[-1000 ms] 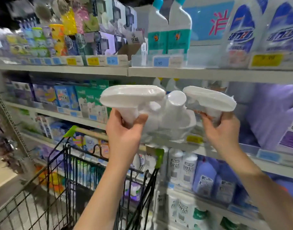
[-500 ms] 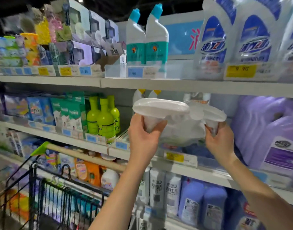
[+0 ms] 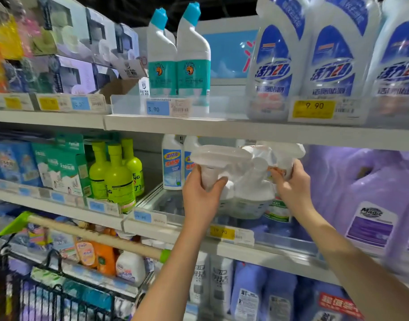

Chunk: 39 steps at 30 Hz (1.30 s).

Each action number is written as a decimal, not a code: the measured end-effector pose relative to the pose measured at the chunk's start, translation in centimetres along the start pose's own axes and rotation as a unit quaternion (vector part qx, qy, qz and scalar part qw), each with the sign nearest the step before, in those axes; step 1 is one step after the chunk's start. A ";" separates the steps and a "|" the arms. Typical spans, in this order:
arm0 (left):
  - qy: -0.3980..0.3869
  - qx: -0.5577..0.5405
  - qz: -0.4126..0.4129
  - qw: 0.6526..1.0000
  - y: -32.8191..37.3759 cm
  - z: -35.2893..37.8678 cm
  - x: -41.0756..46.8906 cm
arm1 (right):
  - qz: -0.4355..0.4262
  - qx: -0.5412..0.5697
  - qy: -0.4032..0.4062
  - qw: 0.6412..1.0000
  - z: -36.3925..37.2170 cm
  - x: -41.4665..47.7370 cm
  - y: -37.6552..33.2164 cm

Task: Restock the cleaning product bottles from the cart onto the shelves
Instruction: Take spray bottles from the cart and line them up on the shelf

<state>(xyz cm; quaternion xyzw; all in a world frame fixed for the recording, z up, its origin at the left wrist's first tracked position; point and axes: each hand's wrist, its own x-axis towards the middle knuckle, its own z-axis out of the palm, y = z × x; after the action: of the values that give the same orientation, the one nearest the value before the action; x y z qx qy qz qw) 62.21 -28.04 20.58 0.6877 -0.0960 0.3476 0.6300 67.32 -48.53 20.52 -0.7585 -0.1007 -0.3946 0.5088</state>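
Head view: spray bottles (image 3: 252, 195) are clasped by left grip (image 3: 199, 200) and right grip (image 3: 291, 188); shelf bottles (image 3: 172, 165) at ten o'clock could be toppled.

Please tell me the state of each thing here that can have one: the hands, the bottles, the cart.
Left hand: grips the neck of the left spray bottle.
Right hand: grips the neck of the right spray bottle.
Both spray bottles: upright at the middle shelf; whether set down, cannot tell.
Green bottles: upright, capped, on the shelf.
Cart: holds products.
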 end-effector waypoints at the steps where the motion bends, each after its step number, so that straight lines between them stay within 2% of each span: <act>1: -0.003 0.002 -0.005 1.000 -0.3 0.3 0.1 | 0.011 0.010 -0.008 1.000 0.2 0.2 0.0; 10: -0.049 0.022 -0.058 0.997 -1.6 1.6 2.7 | 0.103 0.068 -0.077 0.989 0.2 3.4 1.6; 16: -0.124 0.085 -0.127 0.981 -1.9 2.5 6.3 | 0.154 0.055 -0.102 0.981 0.1 5.0 2.7; 20: -0.142 0.085 -0.170 0.972 -2.5 2.9 7.6 | 0.179 0.001 -0.135 0.975 -0.3 5.2 2.4; 26: -0.188 0.086 -0.159 0.965 -3.4 2.6 7.3 | 0.263 -0.157 -0.152 0.940 -0.5 2.9 2.4; 28: -0.220 0.107 -0.170 0.954 -4.1 1.8 6.8 | 0.260 -0.155 -0.149 0.941 -0.7 1.6 2.2; 32: -0.279 0.231 -0.163 0.918 -6.0 0.1 6.2 | 0.250 -0.085 -0.177 0.948 -1.7 0.3 1.5; 35: -0.285 0.239 -0.159 0.914 -6.0 -0.1 6.3 | 0.237 -0.062 -0.220 0.944 -1.8 -0.2 1.9; 39: -0.278 0.235 -0.155 0.918 -6.0 0.6 6.6 | 0.215 -0.048 -0.224 0.949 -1.0 -0.7 2.9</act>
<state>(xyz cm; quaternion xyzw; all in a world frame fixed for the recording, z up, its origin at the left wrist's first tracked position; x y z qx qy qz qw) 70.73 -25.49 19.73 0.8912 -0.0750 0.0523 0.4443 68.00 -50.56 18.21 -0.8545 -0.0271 -0.1001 0.5090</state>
